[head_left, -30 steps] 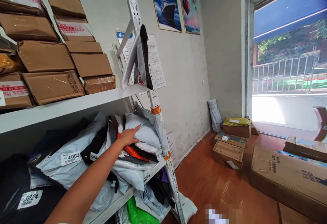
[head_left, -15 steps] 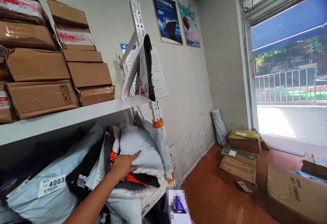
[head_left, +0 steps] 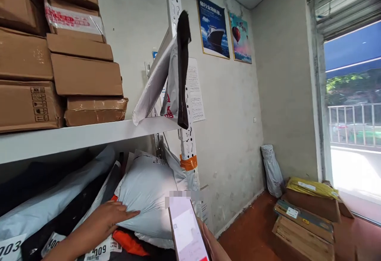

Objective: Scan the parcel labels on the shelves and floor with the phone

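A plump grey mailer bag lies on top of other parcels at the lower shelf's right end. My left hand rests against its left side, index finger stretched out along the plastic; the other fingers are partly hidden. My right hand grips a smartphone with a lit screen, held in front of the bag's right part. Below my left hand show an orange package and a white label. Farther left lie a black parcel and another grey bag with number labels.
Cardboard boxes are stacked on the upper white shelf. A folded grey-and-black bag leans at the perforated post. Boxes and a wrapped roll stand on the red floor, near the bright doorway.
My view has come closer to the shelf. The phone has risen from the bottom edge to in front of the grey bag. My left hand has shifted down and left along it.
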Action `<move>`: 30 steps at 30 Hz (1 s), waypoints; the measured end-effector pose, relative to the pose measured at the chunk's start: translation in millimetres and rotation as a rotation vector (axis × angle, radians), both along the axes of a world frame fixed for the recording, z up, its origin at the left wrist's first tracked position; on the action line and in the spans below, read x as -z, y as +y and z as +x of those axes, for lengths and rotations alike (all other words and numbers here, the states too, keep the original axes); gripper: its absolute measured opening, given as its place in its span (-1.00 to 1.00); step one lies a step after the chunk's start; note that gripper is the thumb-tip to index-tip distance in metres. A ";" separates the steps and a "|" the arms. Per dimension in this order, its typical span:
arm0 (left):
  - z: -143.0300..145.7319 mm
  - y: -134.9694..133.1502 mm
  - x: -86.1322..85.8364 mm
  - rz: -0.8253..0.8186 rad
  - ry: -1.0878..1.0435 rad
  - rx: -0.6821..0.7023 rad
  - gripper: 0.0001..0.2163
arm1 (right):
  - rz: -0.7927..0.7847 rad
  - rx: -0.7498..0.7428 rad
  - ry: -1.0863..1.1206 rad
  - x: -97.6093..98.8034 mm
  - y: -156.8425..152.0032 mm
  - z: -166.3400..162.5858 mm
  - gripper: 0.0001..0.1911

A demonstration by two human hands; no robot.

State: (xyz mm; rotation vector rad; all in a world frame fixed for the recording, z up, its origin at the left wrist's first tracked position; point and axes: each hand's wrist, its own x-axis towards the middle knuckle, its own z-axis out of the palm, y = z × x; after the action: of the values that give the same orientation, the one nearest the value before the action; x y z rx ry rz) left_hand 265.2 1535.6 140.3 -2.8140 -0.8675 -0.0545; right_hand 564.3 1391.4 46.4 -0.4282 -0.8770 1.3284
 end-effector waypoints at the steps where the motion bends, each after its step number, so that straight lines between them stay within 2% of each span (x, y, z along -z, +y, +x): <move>1: -4.6 6.5 6.5 0.017 -0.064 0.026 -0.39 | 0.020 -0.093 -0.019 -8.2 8.2 -0.6 -0.39; 3: -11.5 15.4 17.5 0.091 -0.173 0.076 -0.42 | 0.021 -0.251 -0.022 -19.2 16.4 -5.0 -0.35; 5: -15.9 16.8 23.7 0.174 -0.243 0.125 -0.46 | -0.039 -0.246 0.021 -20.5 12.0 -9.3 -0.35; 8: -17.1 12.5 24.1 0.194 -0.265 0.194 -0.52 | -0.065 -0.305 -0.002 -1.9 -14.3 -4.1 -0.15; 10: -14.6 12.9 21.4 0.174 -0.242 0.144 -0.57 | -0.166 -0.251 0.041 21.1 -43.0 8.9 -0.07; 13: -10.8 15.6 15.8 0.159 -0.168 0.018 -0.58 | -0.321 -0.043 0.024 54.9 -99.2 36.9 -0.08; 16: -1.8 8.4 3.5 0.219 -0.068 0.010 -0.56 | -0.429 0.054 -0.017 72.7 -154.7 67.2 -0.16; 18: 14.0 -4.8 -9.9 0.315 0.050 0.011 -0.57 | -0.469 0.120 -0.075 73.8 -182.3 83.5 -0.20; 20: 37.9 -22.9 -24.1 0.406 0.202 -0.054 -0.63 | -0.484 0.168 -0.127 67.9 -201.0 92.2 -0.16; 23: 74.9 -48.9 -35.2 0.392 0.327 -0.154 -0.67 | -0.504 0.181 -0.177 53.3 -217.5 87.3 -0.05; 26: 92.6 -58.6 -29.1 0.286 0.269 -0.153 -0.68 | -0.505 0.228 -0.186 43.0 -229.4 63.6 0.05; 30: 88.1 -46.1 -13.7 0.153 0.229 -0.151 -0.65 | -0.565 0.426 -0.225 47.4 -251.2 17.8 0.17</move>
State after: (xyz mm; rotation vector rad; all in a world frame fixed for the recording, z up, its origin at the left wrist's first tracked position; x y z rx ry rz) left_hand 353.3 1489.5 154.0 -2.5430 -0.9726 0.2097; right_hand 582.1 1140.1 -1.0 -1.1572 -0.5330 1.1237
